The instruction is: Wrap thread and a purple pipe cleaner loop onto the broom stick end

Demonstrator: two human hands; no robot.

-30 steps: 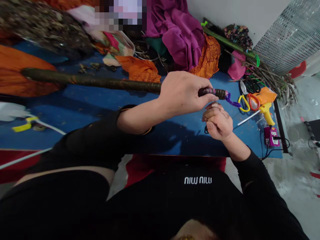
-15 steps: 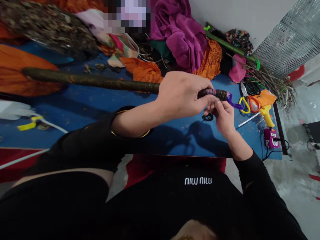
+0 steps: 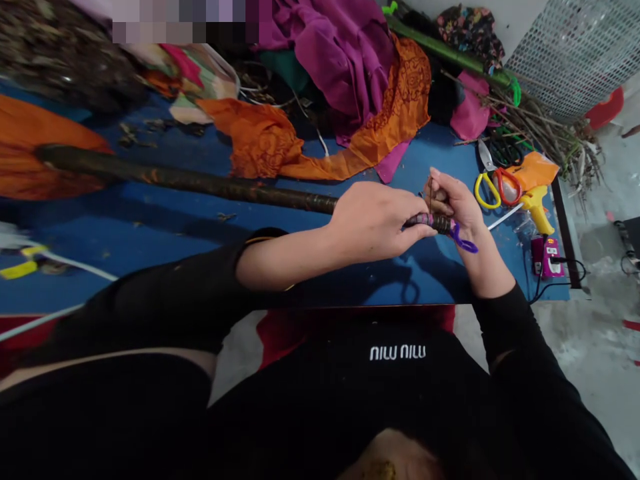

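My left hand point(image 3: 373, 220) is closed around a long dark wooden stick point(image 3: 200, 185) near its right end. Past my fingers, the tip shows a dark cord wrapping point(image 3: 440, 223) with bits of pink and purple. A fuzzy purple loop point(image 3: 465, 243) sticks out from that end. My right hand point(image 3: 463, 200) is just behind the tip, its thumb and finger pinching a thin dark cord point(image 3: 431, 190) that runs down to the stick. The rest of the cord is hidden in my palm.
Orange cloth point(image 3: 265, 137) and purple cloth point(image 3: 345, 53) lie behind the stick. At right are scissors point(image 3: 487, 190), a yellow glue gun point(image 3: 539, 208), a purple power strip point(image 3: 547, 257) and a bundle of twigs point(image 3: 560, 133). Dry leaves point(image 3: 65, 60) are heaped at far left.
My right hand has gone from below the stick's tip to behind and above it, carrying the cord round. The stick's tip has dropped slightly toward me.
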